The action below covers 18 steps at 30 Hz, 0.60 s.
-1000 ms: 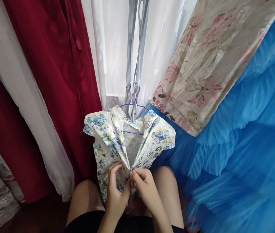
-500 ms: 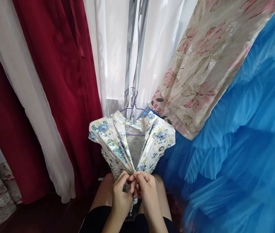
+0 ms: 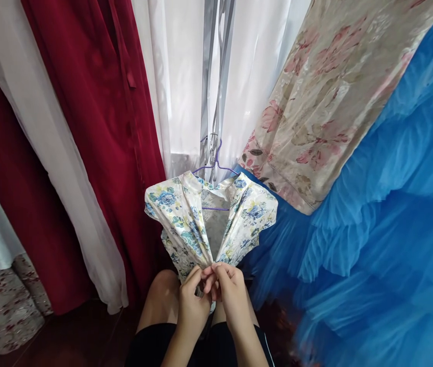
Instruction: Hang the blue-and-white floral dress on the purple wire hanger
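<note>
A small white dress with blue flowers [image 3: 185,214] hangs on a purple wire hanger [image 3: 216,163] in front of me, its opening spread in a V. My left hand [image 3: 191,303] and my right hand [image 3: 229,290] meet at the bottom of that opening. Both hands are closed, their fingertips pinching the fabric edges together at the point of the V. What sits between the fingertips is too small to make out. My bare knees and black shorts show below the hands.
Dark red garments [image 3: 97,127] and sheer white cloth [image 3: 40,153] hang at the left. A cream dress with pink flowers [image 3: 315,112] and a puffy blue tulle skirt [image 3: 384,244] fill the right. A silver ribbon [image 3: 214,76] hangs behind the hanger. The floor is dark wood.
My hands have closed together at the base of the dress opening and risen slightly. The view has shifted a little; the dress sits slightly further right.
</note>
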Motion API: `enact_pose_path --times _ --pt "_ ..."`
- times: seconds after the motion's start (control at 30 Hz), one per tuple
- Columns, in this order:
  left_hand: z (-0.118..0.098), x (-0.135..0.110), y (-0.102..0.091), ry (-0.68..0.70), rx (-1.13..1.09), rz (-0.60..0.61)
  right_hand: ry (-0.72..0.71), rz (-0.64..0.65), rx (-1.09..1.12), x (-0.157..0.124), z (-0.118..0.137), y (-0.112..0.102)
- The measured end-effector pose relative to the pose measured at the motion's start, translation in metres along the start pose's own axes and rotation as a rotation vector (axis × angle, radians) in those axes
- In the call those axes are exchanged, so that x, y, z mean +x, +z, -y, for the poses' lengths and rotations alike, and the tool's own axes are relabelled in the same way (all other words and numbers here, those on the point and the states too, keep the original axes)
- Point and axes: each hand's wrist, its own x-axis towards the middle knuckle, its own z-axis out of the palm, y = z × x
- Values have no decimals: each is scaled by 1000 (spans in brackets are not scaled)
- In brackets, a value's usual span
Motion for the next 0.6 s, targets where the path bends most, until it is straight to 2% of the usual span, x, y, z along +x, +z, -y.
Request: enact_pose_path --times 0.1,0.23,0.33,0.4,0.5,0.6 --pt "-11 -2 7 12 34 61 -28 -14 -36 8 21 -12" --pt "-25 -5 21 12 107 151 -100 58 -89 43 84 -21" --pt "-35 -5 31 28 144 164 -108 87 -92 81 142 -13" --pt "-41 -3 35 67 198 176 -74 97 -87 104 171 -2" --pt "-45 1 31 128 356 246 -5 116 -103 125 186 11" --pt "-42 5 17 260 570 372 -50 100 -185 123 175 11"
